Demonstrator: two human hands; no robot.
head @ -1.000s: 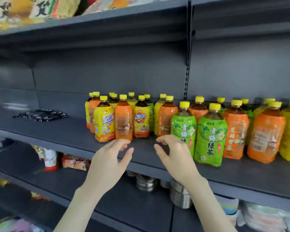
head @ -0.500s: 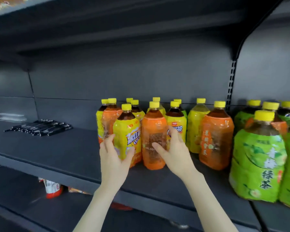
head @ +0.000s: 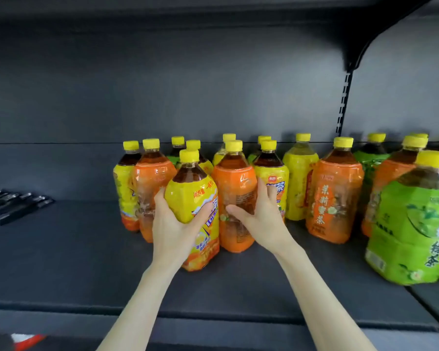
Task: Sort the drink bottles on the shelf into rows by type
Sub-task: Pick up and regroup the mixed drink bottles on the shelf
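The left hand wraps the yellow bottle at mid-body, thumb across the label's front, fingers curled round its far side; that bottle is in the palm, at the front of the cluster, and I cannot tell whether its base rests on the shelf or is just clear of it; the right hand, just beside, curls round the orange bottle the same way, thumb in front, fingers behind its outer flank; the two bottles touch between the hands; behind and to both sides of the hands stand more yellow-capped bottles, yellow, orange and green mixed, so the sorting looks barely begun; well right of the right hand a green bottle stands near the shelf edge; far left of the left hand lie black packets; the bottles look full, so probably weighty for one hand, with thin walls that give and a slick shrink label; a grip round the waist below the shoulder seems surer than the cap.
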